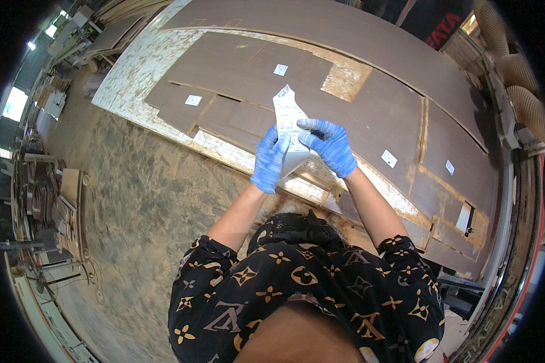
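Both my hands wear blue knit gloves and hold a strip of white printed labels (pixel 289 114) in front of me. My left hand (pixel 269 160) pinches the strip's left edge between thumb and fingers. On its right side, my right hand (pixel 329 145) grips it, thumb and fingertips pressed to the paper. The strip's far end stands up and its lower part curls down below my hands. Beneath lie brown cut board panels (pixel 239 63) on a worn white-and-tan bed. Single white labels are stuck on several panels, one label (pixel 280 70) just beyond the strip.
A bare patch of chipboard (pixel 346 78) shows between the panels. Sawdust covers the concrete floor (pixel 157 175) at left. Stacked board offcuts (pixel 69 206) stand at the far left. Ribbed hoses (pixel 518 69) and a machine rail (pixel 521 242) run along the right.
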{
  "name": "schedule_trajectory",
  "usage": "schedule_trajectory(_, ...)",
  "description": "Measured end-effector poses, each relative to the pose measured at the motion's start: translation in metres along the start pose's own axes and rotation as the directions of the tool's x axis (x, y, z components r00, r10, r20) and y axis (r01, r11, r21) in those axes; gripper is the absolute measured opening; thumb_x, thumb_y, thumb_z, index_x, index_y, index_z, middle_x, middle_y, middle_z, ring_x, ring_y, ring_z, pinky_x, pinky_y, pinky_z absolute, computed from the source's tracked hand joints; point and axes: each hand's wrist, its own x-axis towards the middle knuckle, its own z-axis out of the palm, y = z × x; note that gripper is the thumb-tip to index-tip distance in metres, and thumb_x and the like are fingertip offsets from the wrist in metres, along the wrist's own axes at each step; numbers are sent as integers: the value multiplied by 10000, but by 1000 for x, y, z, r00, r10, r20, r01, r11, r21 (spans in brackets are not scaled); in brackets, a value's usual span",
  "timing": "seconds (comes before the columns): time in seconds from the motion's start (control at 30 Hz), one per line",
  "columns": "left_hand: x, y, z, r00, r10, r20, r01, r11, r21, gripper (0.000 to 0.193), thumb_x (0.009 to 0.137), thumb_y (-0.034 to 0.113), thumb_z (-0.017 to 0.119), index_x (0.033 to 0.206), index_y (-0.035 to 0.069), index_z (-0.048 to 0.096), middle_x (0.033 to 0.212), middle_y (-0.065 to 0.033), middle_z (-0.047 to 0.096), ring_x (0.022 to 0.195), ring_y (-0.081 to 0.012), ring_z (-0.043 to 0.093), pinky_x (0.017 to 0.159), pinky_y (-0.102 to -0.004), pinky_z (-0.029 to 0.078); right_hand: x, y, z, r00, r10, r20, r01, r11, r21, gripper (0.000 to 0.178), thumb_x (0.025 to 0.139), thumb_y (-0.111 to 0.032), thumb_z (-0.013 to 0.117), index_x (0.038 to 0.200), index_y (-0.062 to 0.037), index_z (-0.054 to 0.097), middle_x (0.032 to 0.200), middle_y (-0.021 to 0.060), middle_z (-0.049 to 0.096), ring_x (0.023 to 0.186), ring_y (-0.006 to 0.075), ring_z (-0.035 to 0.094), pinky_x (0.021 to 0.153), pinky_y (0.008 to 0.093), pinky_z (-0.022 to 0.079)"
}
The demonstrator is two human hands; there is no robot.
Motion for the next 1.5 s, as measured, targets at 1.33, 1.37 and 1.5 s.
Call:
schedule_trajectory(1.33,-63,-11,-90,909,49,-414,165,869,466,422,829,183,528,1193,-13,442,1074,-94,521,949,-154,481,827,-286,404,182,142,58,952,-281,-124,251,945,-211,212,809,-221,580,835,-11,599,741,103,593,678,178,542,657,328,456)
schedule_trajectory(1.37,-57,-13,-93,926,102,-363,110,848,519,457,820,189,529,1213,-16,416,1075,-107,511,953,-172,487,826,-290,407,179,123,33,960,-261,-105,212,916,-340,243,808,-245,581,825,-3,598,736,133,592,686,184,551,647,324,457)
schedule_trajectory(1.5,-38,-10,-93,953,71,-296,57,915,400,527,833,197,526,1282,-13,347,1166,-131,468,1060,-191,444,916,-310,364,190,146,-57,803,-596,-26,370,531,-762,208,804,-253,584,858,-59,635,844,139,629,742,271,600,699,347,474)
